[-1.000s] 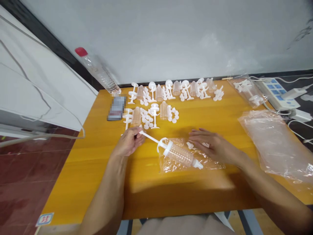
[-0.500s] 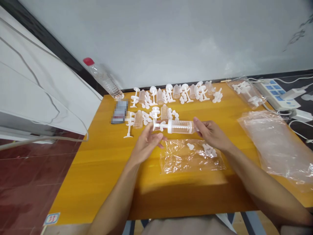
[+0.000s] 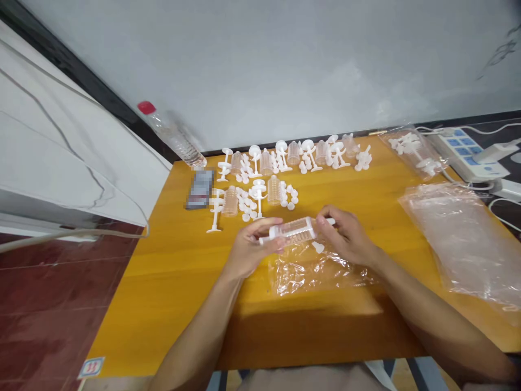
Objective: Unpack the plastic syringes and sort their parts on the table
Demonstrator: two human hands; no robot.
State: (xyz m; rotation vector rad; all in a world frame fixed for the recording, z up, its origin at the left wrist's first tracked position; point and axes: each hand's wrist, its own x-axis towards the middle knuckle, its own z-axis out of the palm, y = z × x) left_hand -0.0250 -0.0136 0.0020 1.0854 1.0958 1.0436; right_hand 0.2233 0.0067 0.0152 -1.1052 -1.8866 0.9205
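Note:
A clear ribbed syringe-like tube [image 3: 296, 230] with white plastic parts lies nearly level between my hands. My left hand [image 3: 254, 244] is wrapped round its left end, fingers above and thumb below. At the right end, my right hand [image 3: 344, 231] pinches a small white piece that sticks out of the tube; whether the two touch is hard to tell. Beneath them a clear plastic bag [image 3: 301, 277] lies flat on the wooden table [image 3: 175, 304]. One small white piece [image 3: 318, 247] shows on the bag; its right part is partly behind my right hand.
Rows of white plungers [image 3: 259, 196], clear tubes [image 3: 230, 202] and small white pieces [image 3: 290, 196] stand behind. At the left are a bottle [image 3: 175, 138] and a blurred dark packet [image 3: 200, 189]. Rightward lie a filled bag [image 3: 415, 153], stacked bags [image 3: 464, 239] and a power strip [image 3: 468, 155].
The tube has come lower and nearer me. My left hand has closed round its left end, and the plunger no longer sticks far out. My right hand now pinches a white piece at the right end.

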